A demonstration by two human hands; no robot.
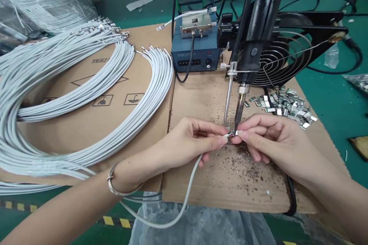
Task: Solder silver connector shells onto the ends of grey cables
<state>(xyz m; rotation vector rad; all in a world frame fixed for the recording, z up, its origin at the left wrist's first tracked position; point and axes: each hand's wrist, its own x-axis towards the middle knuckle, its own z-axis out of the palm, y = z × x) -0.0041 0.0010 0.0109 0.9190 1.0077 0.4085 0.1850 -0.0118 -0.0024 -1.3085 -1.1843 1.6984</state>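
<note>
Here both hands, left [192, 138] and right [268, 140], pinch a cable end [231, 134] under the soldering tip [237, 124].

The person's left hand [188, 139] reaches in from the lower left, forearm angled up and wrist slightly bent, thumb and forefinger pinched together at their tips. The right hand [270, 141] comes in from the lower right, its fingers curled and pinched likewise, the two hands' fingertips nearly meeting.
</note>
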